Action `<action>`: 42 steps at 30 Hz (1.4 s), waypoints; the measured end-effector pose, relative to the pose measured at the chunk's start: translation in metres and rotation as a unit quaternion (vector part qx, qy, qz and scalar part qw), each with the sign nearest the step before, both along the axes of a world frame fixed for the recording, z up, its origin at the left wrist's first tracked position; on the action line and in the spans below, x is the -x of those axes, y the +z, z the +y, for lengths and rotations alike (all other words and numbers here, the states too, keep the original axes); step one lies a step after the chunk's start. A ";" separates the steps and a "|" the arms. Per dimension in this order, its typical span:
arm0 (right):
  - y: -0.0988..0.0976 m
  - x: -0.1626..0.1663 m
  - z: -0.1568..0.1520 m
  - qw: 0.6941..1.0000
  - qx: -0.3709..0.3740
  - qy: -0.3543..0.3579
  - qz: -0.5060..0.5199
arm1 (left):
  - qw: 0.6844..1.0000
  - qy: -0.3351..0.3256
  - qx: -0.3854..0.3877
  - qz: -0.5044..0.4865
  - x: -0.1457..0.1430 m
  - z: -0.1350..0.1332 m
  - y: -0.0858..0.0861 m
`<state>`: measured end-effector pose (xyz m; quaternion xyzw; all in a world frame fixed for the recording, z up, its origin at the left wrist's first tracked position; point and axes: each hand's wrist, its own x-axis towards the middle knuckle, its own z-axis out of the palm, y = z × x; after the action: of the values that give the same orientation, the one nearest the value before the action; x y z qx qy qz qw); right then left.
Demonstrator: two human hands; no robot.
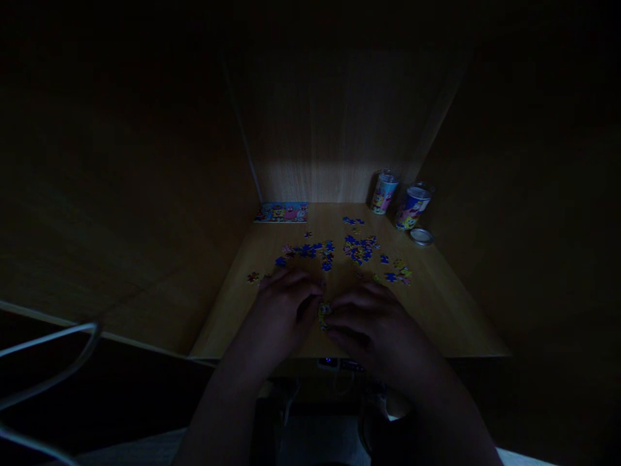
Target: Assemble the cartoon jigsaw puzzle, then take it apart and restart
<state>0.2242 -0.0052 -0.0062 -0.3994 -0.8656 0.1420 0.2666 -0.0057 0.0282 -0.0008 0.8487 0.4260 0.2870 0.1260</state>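
Touching fingertips to a small yellow cartoon-printed jigsaw piece (323, 314), the right hand (376, 317) worked near the front of a pale wood tabletop (446, 323).
Piece lay between the two hands, just off the right fingertips, which met its right side; light too dim to tell whether they were clamped on it. Left hand (284, 307) curved in from the other side, thumb and forefinger close together just beyond the piece's upper left; could not tell if they held anything. Beyond the hands, a left scatter of blue and multicoloured jigsaw pieces (306, 250) and a denser right heap of blue and yellow jigsaw pieces (359, 249). Farther back: flat rectangular cartoon-printed card (281, 212) at left, two printed cylindrical canisters (412, 207) at right, round silvery lid (422, 237) beside the nearer one.
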 end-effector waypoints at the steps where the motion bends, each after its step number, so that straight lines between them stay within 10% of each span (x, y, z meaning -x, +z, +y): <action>1: 0.000 0.000 0.000 1.000 -0.001 0.001 0.000 | 1.000 0.000 0.000 0.003 0.000 0.000 0.000; 10: 0.001 -0.001 -0.001 0.999 -0.005 -0.015 0.033 | 0.999 0.021 -0.032 0.006 0.001 -0.001 -0.002; 19: -0.010 -0.010 0.004 0.915 -0.045 -0.394 -0.070 | 0.999 -0.045 -0.010 0.004 0.004 -0.006 0.002; 42: -0.001 -0.023 -0.003 0.962 0.056 -0.266 0.009 | 0.997 -0.073 -0.004 0.020 0.002 -0.006 0.001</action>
<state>0.2475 -0.0081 -0.0070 -0.6282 -0.7165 0.1176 0.2796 -0.0076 0.0226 0.0004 0.8834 0.3644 0.2620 0.1347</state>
